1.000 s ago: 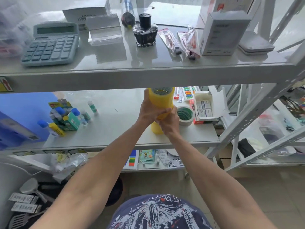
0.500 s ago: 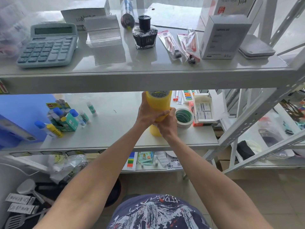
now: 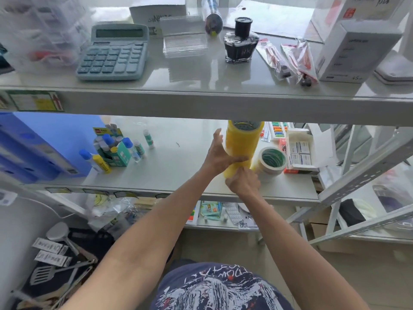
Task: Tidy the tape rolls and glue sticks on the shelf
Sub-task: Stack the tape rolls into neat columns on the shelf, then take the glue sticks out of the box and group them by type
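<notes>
A tall stack of yellow tape rolls (image 3: 242, 143) stands upright on the middle shelf (image 3: 178, 171), its top just under the upper shelf edge. My left hand (image 3: 220, 156) presses against the stack's left side, fingers partly spread. My right hand (image 3: 243, 183) touches the stack's base from the front. A single pale tape roll with a green core (image 3: 271, 162) lies flat right beside the stack. At the shelf's left, a green box of glue sticks (image 3: 112, 149) holds several blue-capped sticks; loose glue sticks (image 3: 147, 138) stand or lie around it.
A white box of small packets (image 3: 299, 151) sits right of the tape. A blue drawer unit (image 3: 33, 144) fills the left end. The upper shelf carries a calculator (image 3: 114, 53), an ink bottle (image 3: 241, 41) and boxes. Utensils lie on the floor at lower left.
The stack of yellow rolls has come down onto the shelf. My left hand's fingers have loosened and spread; my right hand has slid lower to the base.
</notes>
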`<state>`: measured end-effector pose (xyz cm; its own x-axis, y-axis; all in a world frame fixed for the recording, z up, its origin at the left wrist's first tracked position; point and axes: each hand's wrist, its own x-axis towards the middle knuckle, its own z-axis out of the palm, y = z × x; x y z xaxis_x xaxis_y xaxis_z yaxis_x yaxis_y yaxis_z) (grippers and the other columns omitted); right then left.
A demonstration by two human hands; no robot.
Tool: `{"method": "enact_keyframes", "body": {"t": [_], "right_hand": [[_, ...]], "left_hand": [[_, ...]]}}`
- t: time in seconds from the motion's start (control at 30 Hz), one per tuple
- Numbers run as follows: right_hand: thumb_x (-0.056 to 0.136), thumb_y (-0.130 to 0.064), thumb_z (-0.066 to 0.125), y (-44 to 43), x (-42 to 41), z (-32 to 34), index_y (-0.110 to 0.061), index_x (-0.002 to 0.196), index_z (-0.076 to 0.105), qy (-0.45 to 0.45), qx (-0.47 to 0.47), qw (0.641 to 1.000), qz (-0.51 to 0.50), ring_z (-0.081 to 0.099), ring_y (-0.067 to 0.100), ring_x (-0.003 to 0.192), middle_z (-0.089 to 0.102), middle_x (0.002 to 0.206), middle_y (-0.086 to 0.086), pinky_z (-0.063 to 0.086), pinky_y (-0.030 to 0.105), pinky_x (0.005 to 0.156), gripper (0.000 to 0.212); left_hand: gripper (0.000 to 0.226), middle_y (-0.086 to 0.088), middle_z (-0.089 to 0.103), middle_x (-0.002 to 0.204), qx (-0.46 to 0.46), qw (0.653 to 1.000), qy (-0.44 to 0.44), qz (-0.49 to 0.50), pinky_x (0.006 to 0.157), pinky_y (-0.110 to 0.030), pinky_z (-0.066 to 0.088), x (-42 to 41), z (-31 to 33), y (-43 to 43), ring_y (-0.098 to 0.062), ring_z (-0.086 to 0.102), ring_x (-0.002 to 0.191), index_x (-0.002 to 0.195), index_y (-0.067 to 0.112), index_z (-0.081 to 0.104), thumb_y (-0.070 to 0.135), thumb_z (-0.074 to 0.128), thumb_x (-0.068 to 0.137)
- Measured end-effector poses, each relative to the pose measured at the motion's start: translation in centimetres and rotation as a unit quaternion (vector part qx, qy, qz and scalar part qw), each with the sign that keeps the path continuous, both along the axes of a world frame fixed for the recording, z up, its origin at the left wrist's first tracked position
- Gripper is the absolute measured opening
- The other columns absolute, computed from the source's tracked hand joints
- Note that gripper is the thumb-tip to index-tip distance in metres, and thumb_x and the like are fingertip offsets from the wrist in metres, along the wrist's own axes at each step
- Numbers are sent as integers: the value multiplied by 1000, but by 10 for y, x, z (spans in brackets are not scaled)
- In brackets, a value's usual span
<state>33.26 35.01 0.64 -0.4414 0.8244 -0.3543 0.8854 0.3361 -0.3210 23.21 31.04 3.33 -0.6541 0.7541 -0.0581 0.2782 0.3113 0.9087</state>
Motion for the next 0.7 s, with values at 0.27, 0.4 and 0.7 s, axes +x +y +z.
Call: {"method": "enact_keyframes", "body": {"t": [0.27,0.4,0.7], "right_hand": [[89,-33,61,-44,-64,1,-8,117,58,25,-61,993,97,64,32,106,63,110,9,41,31,70,38],[86,-35,60,-70,-115,-12,-10,110,65,48,-81,990,107,64,32,101,68,113,14,43,31,70,35],[88,-24,65,-142,-205,-28,-9,121,69,88,-98,984,121,63,30,114,71,119,13,52,34,93,36]], "left_hand": [[78,-13,57,137,-86,994,-59,33,101,-38,47,-69,-44,-90,-25,57,123,138,13,46,55,75,80],[55,-9,66,124,-136,987,-59,62,93,-34,47,-118,-52,-138,-24,62,111,129,10,56,43,71,87],[8,-11,74,95,-161,979,-104,75,81,-39,55,-205,-76,-235,-25,71,91,92,18,63,22,68,86]]}}
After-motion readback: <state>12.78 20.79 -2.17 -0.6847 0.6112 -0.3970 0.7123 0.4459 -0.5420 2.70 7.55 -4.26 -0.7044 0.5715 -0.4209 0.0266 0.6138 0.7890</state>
